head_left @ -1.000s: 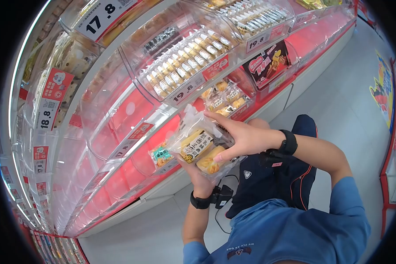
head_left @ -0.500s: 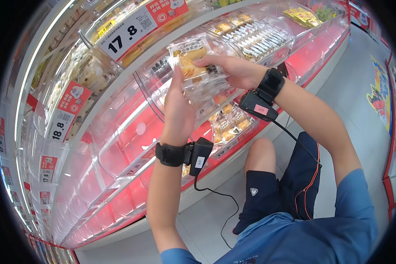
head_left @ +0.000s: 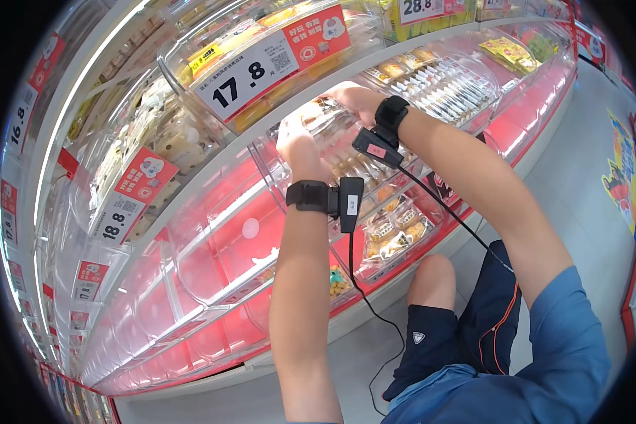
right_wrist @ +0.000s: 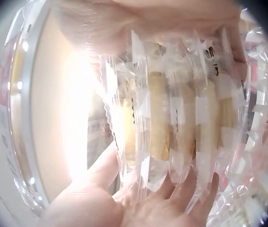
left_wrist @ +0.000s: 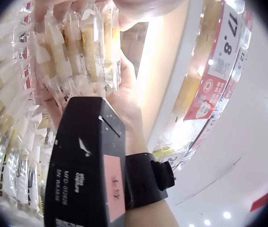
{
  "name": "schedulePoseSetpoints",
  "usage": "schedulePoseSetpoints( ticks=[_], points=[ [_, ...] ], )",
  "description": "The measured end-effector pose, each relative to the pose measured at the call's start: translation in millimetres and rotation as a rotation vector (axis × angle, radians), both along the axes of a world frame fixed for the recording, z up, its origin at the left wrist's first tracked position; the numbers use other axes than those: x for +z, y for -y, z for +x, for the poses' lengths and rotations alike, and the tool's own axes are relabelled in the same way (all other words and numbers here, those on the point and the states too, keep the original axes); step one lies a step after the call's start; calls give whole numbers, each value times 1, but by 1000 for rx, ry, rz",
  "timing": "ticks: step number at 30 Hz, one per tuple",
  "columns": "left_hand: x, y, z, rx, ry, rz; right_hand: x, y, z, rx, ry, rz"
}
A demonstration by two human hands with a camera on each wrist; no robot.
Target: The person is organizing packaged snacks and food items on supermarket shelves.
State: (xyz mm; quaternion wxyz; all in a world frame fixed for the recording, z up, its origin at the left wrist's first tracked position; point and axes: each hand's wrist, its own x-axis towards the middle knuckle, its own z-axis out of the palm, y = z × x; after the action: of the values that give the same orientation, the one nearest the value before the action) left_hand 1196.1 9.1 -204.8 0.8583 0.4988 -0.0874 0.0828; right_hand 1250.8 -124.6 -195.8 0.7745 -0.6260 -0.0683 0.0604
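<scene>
Between my two hands is a row of several clear-wrapped pastries point(right_wrist: 160, 113), standing side by side with their wrappers pressed together. My left hand point(head_left: 300, 145) grips one end of the row; in the right wrist view its fingers point(right_wrist: 181, 191) curl along the lower ends of the wrappers. My right hand point(head_left: 360, 102) holds the opposite end, with its fingers partly hidden by the packs in the left wrist view. Both hands reach into the shelf beneath a large price sign point(head_left: 247, 78), over a clear bin with rows of small wrapped pastries point(head_left: 438, 88).
The shelf edge point(head_left: 374, 56) runs just above my hands. Below, a clear bin holds more packaged pastries point(head_left: 396, 233). To the left, another bin carries an 18.8 price label point(head_left: 134, 194). A black cable point(head_left: 374, 311) hangs from the left wrist camera.
Both hands have carried the wrapped pastries up from the lower shelf level and forward, deeper under the large price sign. Both hands still hold them.
</scene>
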Motion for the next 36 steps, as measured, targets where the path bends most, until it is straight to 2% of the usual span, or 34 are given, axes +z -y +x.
schedulePoseSetpoints(
  ticks=[3, 5, 7, 8, 9, 11, 12, 13, 15, 18, 19, 22, 23, 24, 25, 27, 33, 36],
  points=[
    [-7, -7, 24, 25, -67, -21, 0, -5, 16, -64, 120, -137],
    [-48, -18, 69, 147, 103, 299, -3, -15, 22, -158, 144, -201],
    [-48, -22, 62, 179, 135, 496, -23, -21, 55, -223, 259, -309],
    [-23, -18, 13, 149, 77, 531, -33, -23, 81, -328, 250, -574],
    [-6, -19, -29, 118, 20, 568, -17, -29, 56, -319, 219, -769],
    [-9, -39, -69, 116, 428, 860, 4, -50, 18, -395, 168, -1119],
    [-16, -53, -84, 126, 518, 915, -3, -67, 27, -513, 172, -1290],
    [-20, -68, -98, 142, 611, 964, -7, -80, 20, -510, 172, -1418],
    [-22, -95, -113, 460, 759, 1153, -20, -106, 17, -659, 222, -1361],
    [-43, -140, -100, 691, 501, 1263, 2, -93, 23, 169, 303, -1185],
    [-49, -146, -97, 676, 454, 1224, 8, -94, 22, 263, 334, -1183],
    [-57, -150, -87, 630, 378, 1085, 15, -78, 25, 228, 266, -1202],
    [-57, -151, -87, 633, 358, 1135, 10, -72, 26, 206, 193, -1189],
    [-57, -152, -84, 638, 351, 1181, 6, -69, 28, 311, 291, -1224],
    [-57, -152, -82, 640, 349, 1225, 2, -69, 29, 321, 276, -1326],
    [-58, -153, -81, 631, 326, 1256, -6, -61, 29, 286, 214, -1161],
    [-56, -153, -83, 608, 286, 1299, -12, -48, 43, 238, 112, -1194],
    [-57, -153, -80, 573, 301, 1223, -18, -42, 41, 185, 287, -1193]
  ],
)
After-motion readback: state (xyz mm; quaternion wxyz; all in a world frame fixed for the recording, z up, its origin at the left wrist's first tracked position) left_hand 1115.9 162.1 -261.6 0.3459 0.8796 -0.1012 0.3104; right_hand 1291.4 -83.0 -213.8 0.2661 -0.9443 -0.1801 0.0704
